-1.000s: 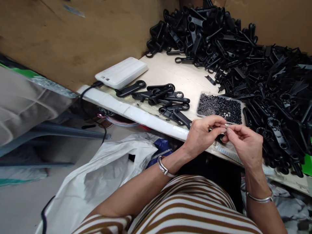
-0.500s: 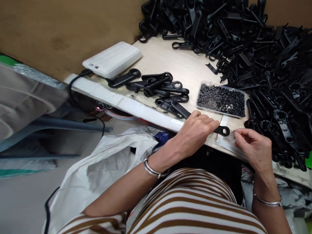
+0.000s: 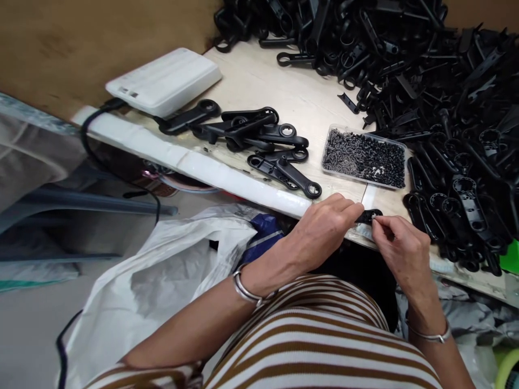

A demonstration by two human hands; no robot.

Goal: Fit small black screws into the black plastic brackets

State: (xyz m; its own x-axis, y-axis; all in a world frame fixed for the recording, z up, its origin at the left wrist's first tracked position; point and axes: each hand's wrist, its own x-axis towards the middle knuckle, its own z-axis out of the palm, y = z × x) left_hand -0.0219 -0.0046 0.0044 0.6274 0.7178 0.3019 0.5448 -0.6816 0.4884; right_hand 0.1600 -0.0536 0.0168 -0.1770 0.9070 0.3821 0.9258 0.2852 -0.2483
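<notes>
Near the front edge of the table, my left hand (image 3: 330,224) is closed on a black plastic part (image 3: 368,215), whose ring end sticks out to the right of the fingers. My right hand (image 3: 399,237) pinches something tiny at that ring end; the thing itself is too small to make out. Just behind the hands stands a clear shallow box (image 3: 365,156) filled with small dark pieces. Left of the hands lies a small pile of black handle-like parts (image 3: 253,129).
A big heap of black parts (image 3: 405,70) covers the back and right of the table (image 3: 243,75). A white device (image 3: 164,81) with a black cable (image 3: 87,135) sits at the left. White plastic sheeting (image 3: 162,281) hangs below the front edge.
My right hand has moved left to the ring end of the held part. My left hand stays closed on the part. The view has shifted slightly.
</notes>
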